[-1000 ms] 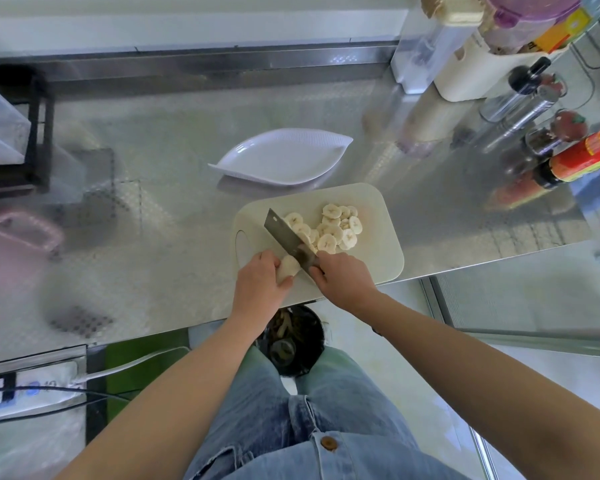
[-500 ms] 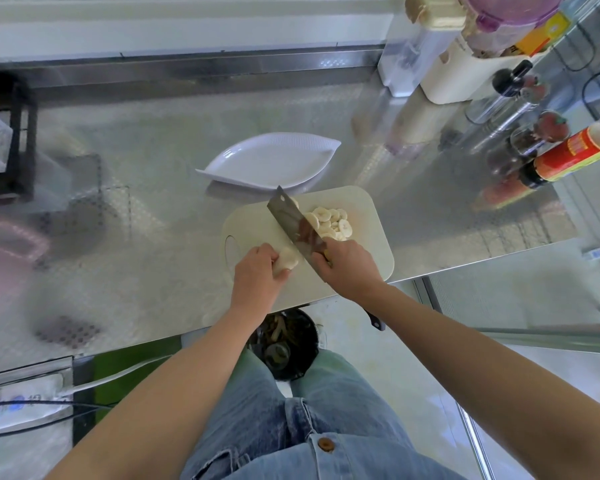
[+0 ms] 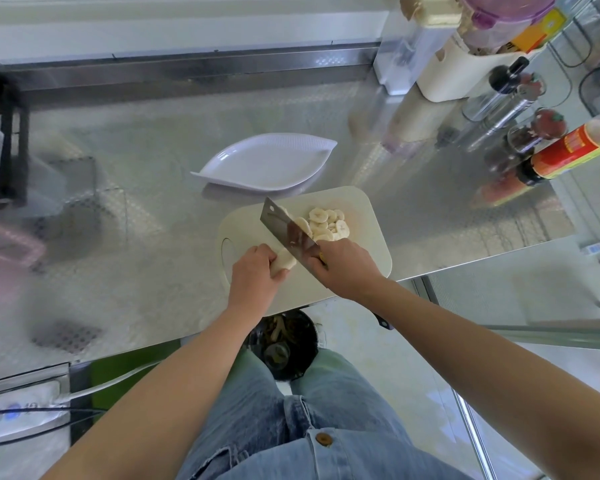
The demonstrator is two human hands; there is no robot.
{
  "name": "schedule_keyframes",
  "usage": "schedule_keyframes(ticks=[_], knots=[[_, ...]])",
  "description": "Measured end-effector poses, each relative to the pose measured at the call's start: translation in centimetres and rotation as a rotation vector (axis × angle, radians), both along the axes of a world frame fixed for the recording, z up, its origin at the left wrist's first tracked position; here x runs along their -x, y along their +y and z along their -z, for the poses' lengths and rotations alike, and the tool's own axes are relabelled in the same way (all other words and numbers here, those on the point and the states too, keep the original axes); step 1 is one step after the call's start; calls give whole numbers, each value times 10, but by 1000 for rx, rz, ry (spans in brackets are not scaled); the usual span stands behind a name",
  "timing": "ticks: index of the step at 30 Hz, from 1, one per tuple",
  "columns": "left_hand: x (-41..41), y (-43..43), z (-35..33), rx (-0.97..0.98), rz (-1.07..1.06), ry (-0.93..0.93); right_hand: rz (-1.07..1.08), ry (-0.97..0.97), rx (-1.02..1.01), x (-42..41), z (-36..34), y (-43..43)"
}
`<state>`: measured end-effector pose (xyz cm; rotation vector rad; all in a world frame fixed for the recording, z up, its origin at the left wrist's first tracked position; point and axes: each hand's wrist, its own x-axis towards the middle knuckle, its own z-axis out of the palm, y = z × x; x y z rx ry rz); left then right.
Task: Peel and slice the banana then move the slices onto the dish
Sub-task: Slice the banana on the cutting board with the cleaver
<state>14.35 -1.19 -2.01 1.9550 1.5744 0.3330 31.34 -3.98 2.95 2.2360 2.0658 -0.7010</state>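
Note:
A short peeled banana stub (image 3: 284, 263) lies on the cream cutting board (image 3: 368, 216), held by my left hand (image 3: 255, 275). My right hand (image 3: 345, 265) grips the handle of a cleaver (image 3: 286, 228), whose blade stands just right of the stub. Several banana slices (image 3: 326, 223) are piled on the board behind the blade. The white leaf-shaped dish (image 3: 267, 164) sits bare just beyond the board.
The steel counter (image 3: 136, 209) holds bottles and jars (image 3: 568, 150) at the right and a white container (image 3: 454, 74) at the back right. A black rack (image 3: 4, 140) stands at the left. A dark bin (image 3: 284, 341) with peel sits below the counter edge.
The cleaver blade was flat low over the stub, then rose and tilted up. The view has shifted slightly; both hands stay at the stub.

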Motion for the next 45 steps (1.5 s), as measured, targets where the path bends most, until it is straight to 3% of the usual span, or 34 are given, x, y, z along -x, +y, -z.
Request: schedule_keyframes(ticks=[14, 26, 45], knots=[[0, 0, -2, 61, -8, -31, 28, -5, 117, 14, 15, -6], [1, 1, 0, 27, 12, -13, 42, -23, 18, 4, -6, -4], [1, 2, -1, 50, 15, -17, -16, -22, 86, 9, -13, -4]])
